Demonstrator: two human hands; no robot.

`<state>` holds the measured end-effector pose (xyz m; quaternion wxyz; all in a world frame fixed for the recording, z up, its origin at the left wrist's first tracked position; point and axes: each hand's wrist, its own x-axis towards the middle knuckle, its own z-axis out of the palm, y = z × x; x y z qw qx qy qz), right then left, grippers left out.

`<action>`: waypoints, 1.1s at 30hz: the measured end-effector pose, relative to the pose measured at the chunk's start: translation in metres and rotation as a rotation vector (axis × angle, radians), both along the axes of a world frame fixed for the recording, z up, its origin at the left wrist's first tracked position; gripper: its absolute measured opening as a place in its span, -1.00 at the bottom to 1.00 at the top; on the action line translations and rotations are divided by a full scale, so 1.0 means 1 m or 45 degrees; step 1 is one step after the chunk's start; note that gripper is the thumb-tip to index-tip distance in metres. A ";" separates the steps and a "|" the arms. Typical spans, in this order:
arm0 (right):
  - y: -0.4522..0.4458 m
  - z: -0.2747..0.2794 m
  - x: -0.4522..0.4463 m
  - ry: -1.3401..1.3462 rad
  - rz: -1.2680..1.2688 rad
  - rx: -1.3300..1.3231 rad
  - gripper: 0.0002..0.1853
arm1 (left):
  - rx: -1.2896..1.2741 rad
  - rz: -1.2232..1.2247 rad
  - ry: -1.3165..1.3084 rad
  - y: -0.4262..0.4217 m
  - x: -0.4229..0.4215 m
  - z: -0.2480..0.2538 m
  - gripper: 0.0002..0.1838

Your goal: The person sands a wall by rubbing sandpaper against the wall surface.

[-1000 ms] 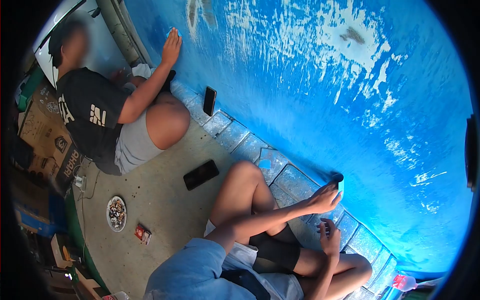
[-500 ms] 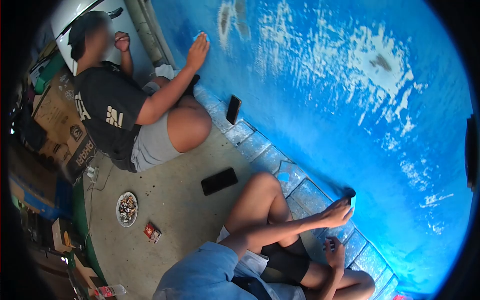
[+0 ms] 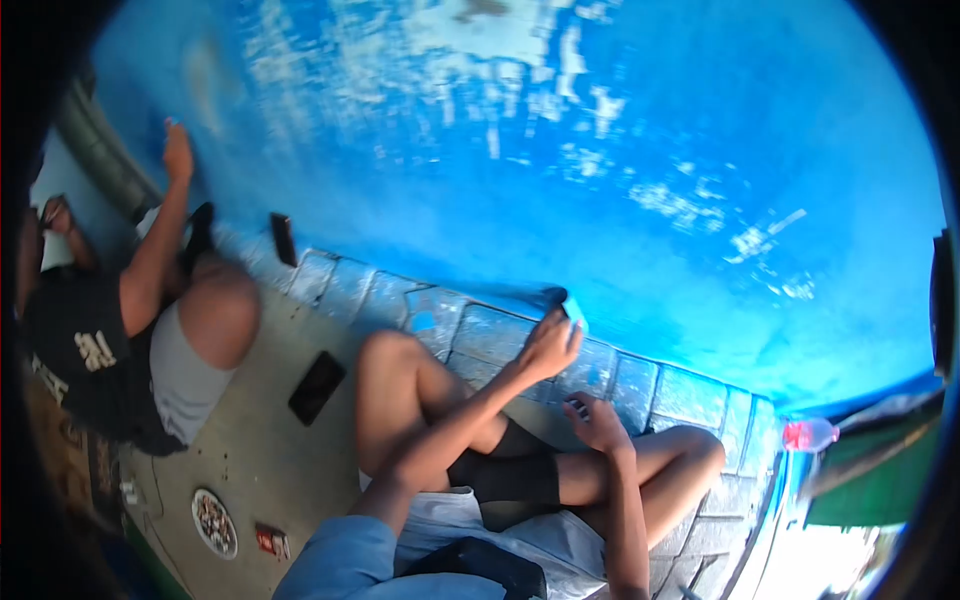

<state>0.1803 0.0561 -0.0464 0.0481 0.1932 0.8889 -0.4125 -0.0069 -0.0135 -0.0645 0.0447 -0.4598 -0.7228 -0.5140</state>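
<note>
My left hand (image 3: 550, 347) is stretched forward at the foot of the blue wall (image 3: 480, 215). Its fingers are closed round a curled sheet (image 3: 574, 312), dark on one side and light blue on the other, which touches the wall low down. My right hand (image 3: 598, 422) is held above my crossed legs, over the paving blocks, with its fingers curled. Something small, dark and pale shows at its fingertips; I cannot make out what it is.
At the left a person (image 3: 85, 345) sits with one hand raised to the wall. Phones lie on the floor (image 3: 317, 388) and lean by the wall (image 3: 283, 240). A plate of butts (image 3: 214, 523), a red pack (image 3: 271, 541) and a bottle (image 3: 809, 434) are around.
The view has swung right, so the other person sits further left and the bottle shows again. My left hand still holds the sheet against the wall base.
</note>
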 end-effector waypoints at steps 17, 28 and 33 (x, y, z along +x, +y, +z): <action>0.000 0.002 0.003 -0.021 0.068 0.108 -0.71 | -0.012 0.047 -0.060 0.002 0.001 0.021 -0.84; -0.004 0.001 -0.003 -0.122 0.076 0.056 -0.70 | -0.092 0.029 -0.034 0.001 0.002 -0.016 -0.82; 0.000 -0.002 0.007 -0.098 0.039 0.049 -0.69 | 0.073 0.056 -0.174 0.001 -0.008 0.031 -0.81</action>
